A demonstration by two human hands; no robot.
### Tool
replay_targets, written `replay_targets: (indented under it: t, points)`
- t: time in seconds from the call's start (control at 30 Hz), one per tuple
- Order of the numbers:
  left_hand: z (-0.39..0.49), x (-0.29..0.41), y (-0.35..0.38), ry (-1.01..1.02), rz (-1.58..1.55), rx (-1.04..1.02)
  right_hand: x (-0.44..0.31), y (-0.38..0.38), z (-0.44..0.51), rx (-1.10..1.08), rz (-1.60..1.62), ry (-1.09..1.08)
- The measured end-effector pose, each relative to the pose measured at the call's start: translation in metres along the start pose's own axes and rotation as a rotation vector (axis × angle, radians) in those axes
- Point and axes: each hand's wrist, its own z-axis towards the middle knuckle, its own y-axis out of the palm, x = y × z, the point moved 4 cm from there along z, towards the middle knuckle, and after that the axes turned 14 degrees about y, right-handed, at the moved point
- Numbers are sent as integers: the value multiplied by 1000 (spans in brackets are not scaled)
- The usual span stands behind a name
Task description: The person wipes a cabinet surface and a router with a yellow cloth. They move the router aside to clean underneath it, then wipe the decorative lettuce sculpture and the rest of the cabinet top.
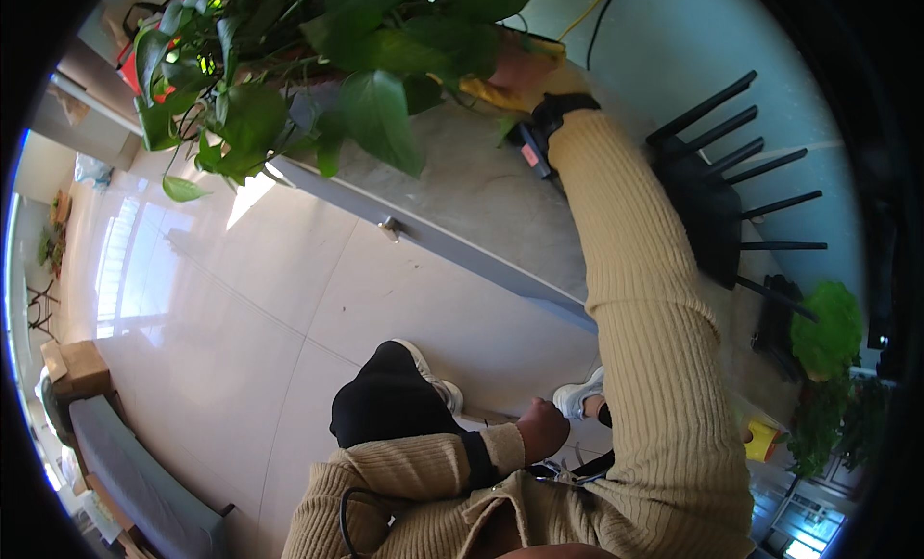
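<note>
My right arm reaches forward over a grey cabinet top [469, 191]. My right hand [514, 70] is at the base of a leafy potted plant [382, 104], blurred and partly covered by leaves. Yellow material, apparently a cloth [494, 94], shows on both sides of that hand and seems to be gripped against the surface. The plant's pot is mostly hidden under the foliage. A black band with a small device [535, 144] circles my right wrist. My left hand [543, 429] is curled into a fist in front of my waist, with nothing visible in it.
A black router [696, 198] with several upright antennas stands right of my forearm by the wall. Beyond it are a black object [776, 328] and green plants [826, 332]. A metal lock [390, 229] juts from the cabinet edge. A grey bench [144, 479] and cardboard box [79, 368] are at left.
</note>
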Motion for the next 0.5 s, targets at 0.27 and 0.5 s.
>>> replay_targets:
  t: [0.27,0.5]
  points:
    - [1,-2,-7,-45,-22,64,1,-10,0,-120,275,158]
    - [8,-8,-12,-91,112,11,-21,0,-11,-234,273,125]
